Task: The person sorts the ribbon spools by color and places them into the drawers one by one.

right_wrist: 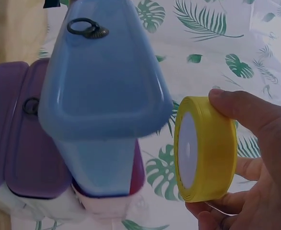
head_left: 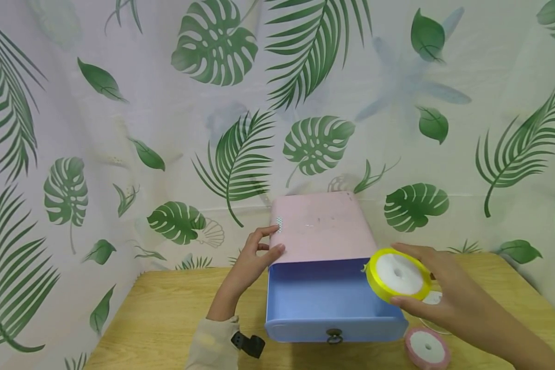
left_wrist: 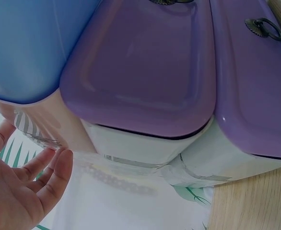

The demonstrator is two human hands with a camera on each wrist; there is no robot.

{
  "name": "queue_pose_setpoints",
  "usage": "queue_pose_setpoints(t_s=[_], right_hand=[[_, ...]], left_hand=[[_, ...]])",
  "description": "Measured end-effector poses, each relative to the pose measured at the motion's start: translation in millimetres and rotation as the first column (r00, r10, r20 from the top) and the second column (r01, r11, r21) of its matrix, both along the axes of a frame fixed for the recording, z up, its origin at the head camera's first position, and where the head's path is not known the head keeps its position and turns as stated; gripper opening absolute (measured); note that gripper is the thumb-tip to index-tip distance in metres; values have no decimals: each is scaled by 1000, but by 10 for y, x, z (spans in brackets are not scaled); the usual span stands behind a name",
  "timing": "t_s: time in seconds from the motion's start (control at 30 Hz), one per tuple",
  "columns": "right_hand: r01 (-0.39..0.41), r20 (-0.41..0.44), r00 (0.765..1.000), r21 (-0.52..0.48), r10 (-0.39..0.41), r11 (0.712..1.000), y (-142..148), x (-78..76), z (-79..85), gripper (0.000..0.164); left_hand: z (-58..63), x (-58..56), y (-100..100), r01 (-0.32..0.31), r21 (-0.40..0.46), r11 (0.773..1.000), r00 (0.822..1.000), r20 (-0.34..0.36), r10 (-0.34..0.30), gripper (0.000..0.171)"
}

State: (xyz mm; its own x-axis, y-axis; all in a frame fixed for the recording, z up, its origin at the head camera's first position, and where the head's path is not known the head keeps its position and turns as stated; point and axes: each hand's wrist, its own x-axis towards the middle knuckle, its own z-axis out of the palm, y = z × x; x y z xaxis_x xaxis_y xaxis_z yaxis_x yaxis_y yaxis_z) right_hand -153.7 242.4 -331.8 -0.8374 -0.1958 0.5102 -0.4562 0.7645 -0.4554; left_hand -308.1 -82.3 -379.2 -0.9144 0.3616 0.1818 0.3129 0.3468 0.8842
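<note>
A drawer cabinet with a pink top (head_left: 324, 231) stands against the wall. Its blue drawer (head_left: 335, 330) is pulled out, and the part of its inside that shows holds nothing. My left hand (head_left: 252, 259) touches the cabinet's left side and upper edge; in the left wrist view the fingers (left_wrist: 59, 179) lie against the pale side wall. Between thumb and fingers, my right hand (head_left: 455, 290) holds a spool of yellow ribbon (head_left: 398, 274), raised beside the drawer's right end. A loose ribbon end sticks out on the spool's left.
A pink ribbon spool (head_left: 426, 347) lies on the wooden table (head_left: 166, 313) at the front right. Another pale round roll (head_left: 433, 297) is partly hidden behind my right hand. Below the blue drawer are two shut purple drawers (left_wrist: 145, 67) with ring pulls. A leaf-print cloth (head_left: 120, 216) hangs behind.
</note>
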Motion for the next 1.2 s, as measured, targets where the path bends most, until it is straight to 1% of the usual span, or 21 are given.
queue_pose_setpoints(t_s=[0.13, 0.23, 0.4, 0.5, 0.63, 0.8, 0.97, 1.13, 1.2], right_hand=[[-39, 16, 999, 8, 39, 999, -137, -53, 5, 80], [-84, -15, 996, 19, 84, 996, -238, -95, -6, 79], [-110, -47, 992, 71, 113, 991, -388, -135, -32, 76], [-122, -18, 992, 80, 124, 989, -444, -149, -27, 73], [-150, 5, 989, 75, 150, 986, -486, -161, -4, 71], [-181, -24, 983, 85, 184, 980, -507, -175, -3, 68], [-209, -39, 976, 88, 213, 974, -535, -192, -19, 63], [-218, -26, 975, 97, 222, 971, -562, -207, -25, 62], [-235, -15, 971, 93, 237, 968, -573, -213, -28, 60]], left_hand=[[-4, 0, -15, 0, 5, 1000, 1000, 6, 0, 57], [0, 6, -21, 5, 8, 1000, 1000, 8, -5, 58], [11, 21, -21, 22, 9, 1000, 1000, 2, -22, 58], [15, 24, -22, 23, 11, 1000, 1000, 3, -23, 58], [25, 26, -22, 24, 15, 1000, 1000, 0, -24, 59], [29, 8, -18, 37, 18, 999, 999, -7, -37, 60], [20, -3, -28, 34, 17, 999, 999, -8, -34, 59], [11, -3, -35, 31, 16, 999, 1000, -5, -31, 60], [8, 2, -37, 29, 19, 999, 1000, 0, -29, 60]])
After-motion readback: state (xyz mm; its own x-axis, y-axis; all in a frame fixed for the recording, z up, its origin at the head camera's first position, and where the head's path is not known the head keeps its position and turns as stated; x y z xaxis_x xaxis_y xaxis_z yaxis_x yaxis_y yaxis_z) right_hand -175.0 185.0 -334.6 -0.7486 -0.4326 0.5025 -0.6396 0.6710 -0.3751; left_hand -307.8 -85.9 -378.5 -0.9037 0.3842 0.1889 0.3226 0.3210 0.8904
